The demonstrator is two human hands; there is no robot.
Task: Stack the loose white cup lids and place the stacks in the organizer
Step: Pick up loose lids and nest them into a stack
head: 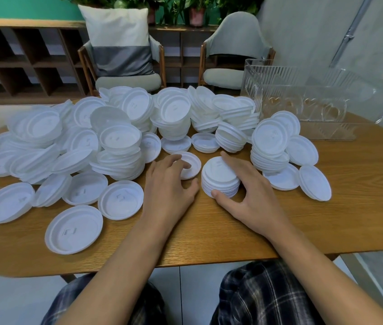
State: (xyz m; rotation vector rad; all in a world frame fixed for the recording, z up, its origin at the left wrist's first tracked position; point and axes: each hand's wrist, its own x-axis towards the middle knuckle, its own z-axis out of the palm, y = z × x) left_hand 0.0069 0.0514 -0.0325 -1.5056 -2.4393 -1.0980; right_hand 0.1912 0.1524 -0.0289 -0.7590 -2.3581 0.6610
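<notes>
Early days: right hand (253, 193) clamps a short stack (219, 177) mid-table, left hand (169, 184) curled on a loose lid (191, 168) beside it. Big pile (115, 141) unsorted, far left. Organizer (279, 90) far right, seemingly empty.

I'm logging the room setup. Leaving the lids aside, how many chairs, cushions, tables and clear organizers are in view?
Chairs: 2
Cushion: 1
Table: 1
Clear organizer: 1
Total: 5
</notes>
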